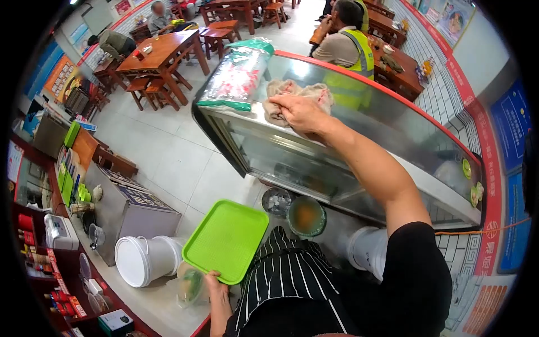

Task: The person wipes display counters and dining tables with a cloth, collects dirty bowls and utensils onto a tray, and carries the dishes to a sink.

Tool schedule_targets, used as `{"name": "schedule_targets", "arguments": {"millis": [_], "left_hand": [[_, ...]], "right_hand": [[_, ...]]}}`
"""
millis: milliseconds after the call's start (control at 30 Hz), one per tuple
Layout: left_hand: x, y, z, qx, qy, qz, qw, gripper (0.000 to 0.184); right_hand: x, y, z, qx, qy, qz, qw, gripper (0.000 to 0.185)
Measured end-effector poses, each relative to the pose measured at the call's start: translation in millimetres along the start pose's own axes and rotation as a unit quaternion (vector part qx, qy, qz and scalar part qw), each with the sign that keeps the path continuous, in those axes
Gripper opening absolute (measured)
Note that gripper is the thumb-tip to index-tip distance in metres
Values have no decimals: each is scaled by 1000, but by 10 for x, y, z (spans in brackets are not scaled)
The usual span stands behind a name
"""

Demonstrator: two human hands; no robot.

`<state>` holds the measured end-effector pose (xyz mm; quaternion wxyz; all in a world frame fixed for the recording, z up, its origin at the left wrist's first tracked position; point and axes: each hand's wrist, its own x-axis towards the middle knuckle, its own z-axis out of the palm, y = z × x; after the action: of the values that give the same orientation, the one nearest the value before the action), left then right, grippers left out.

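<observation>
My left hand (215, 285) grips a bright green tray (227, 238) by its near edge, and the tray hangs tilted over the floor beside my striped apron (289, 275). My right hand (300, 114) is on a crumpled, greyish cloth (320, 98) lying on top of the glass display case (370, 109). The fingers curl over the cloth's near left part. To the left of the cloth, on the same case, lies a clear and green plastic package (238, 76) with pink-red print.
White buckets (133, 261) stand on the floor at left, another bucket (368, 250) at right. A tub of brownish liquid (306, 216) sits below the case. Wooden tables (157, 53) and stools fill the room beyond. A person in a yellow vest (359, 53) sits behind the case.
</observation>
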<state>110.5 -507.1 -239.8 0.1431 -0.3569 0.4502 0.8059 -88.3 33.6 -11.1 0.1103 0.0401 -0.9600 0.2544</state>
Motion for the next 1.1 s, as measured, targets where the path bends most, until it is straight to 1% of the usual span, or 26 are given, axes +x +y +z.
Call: {"name": "schedule_targets", "arguments": {"millis": [100,133,200,233,267,300,333,400,433,467,533,600,633,667,700,733,800,833,900,933,1000,1033,1067,1100], "left_hand": [[-4,43,-149,-15,-2,24,1000,66],[0,76,-254,-19,4,19,1000,65],[9,118,-337,-24,7,20,999,65],[-43,150,-305,-30,26,9,999,64],[-82,166,-255,-35,45,-3,998,63],[-79,159,-218,-47,61,9,997,61],[-28,144,-256,-42,57,7,997,61],[96,115,-292,-47,51,-3,998,60],[136,144,-296,-42,46,-5,998,60],[186,158,-286,-44,33,-7,998,60],[257,156,-198,-45,15,-14,999,60],[300,216,-92,-18,21,-18,999,52],[348,236,-101,-14,17,-21,1000,52],[367,228,-124,-12,8,-21,1000,52],[390,228,-154,-10,-2,-21,1000,51],[420,240,-163,-9,-3,-24,1000,51],[481,259,-85,-8,-45,-24,999,53],[431,297,-1,-3,-44,-28,999,53],[341,351,131,9,-19,-31,999,59],[379,338,113,12,-17,-34,999,59],[458,292,52,-2,-13,-21,1000,58],[436,325,89,2,-10,-25,1000,58],[436,358,147,9,-8,-36,999,58],[434,399,191,19,-8,-49,999,58]], "right_hand": [[384,166,45,-17,25,-33,999,37],[574,184,-1,-15,31,-37,999,37],[947,261,-138,-110,16,127,986,35],[1032,296,-76,-109,24,128,985,35],[1145,302,29,-157,89,177,968,35],[1213,273,42,-202,153,226,941,34],[1188,309,-5,-203,157,231,938,34],[1106,365,-140,-103,36,196,974,36],[903,305,-153,-69,58,158,983,35],[708,388,-139,-73,61,164,982,35],[258,697,-211,-67,78,56,993,33],[-374,955,-671,-93,79,116,986,33],[-762,1003,-885,-100,133,202,965,33],[-1117,1284,-1084,-85,133,245,956,31],[-1532,1229,-1340,-93,140,277,946,32],[-1897,1388,-1440,-127,166,320,924,33],[-2573,1710,-1576,-223,219,337,888,35],[-2721,1579,-1538,-223,217,342,887,35],[-2993,1225,-1530,-288,243,383,843,34],[-3057,1007,-1498,-289,239,387,843,34],[-3136,604,-1453,-220,219,418,854,30],[-3167,524,-1485,-116,213,394,887,30],[-3200,564,-1574,-116,208,399,885,30],[-3232,679,-1713,47,237,348,906,30]]}}
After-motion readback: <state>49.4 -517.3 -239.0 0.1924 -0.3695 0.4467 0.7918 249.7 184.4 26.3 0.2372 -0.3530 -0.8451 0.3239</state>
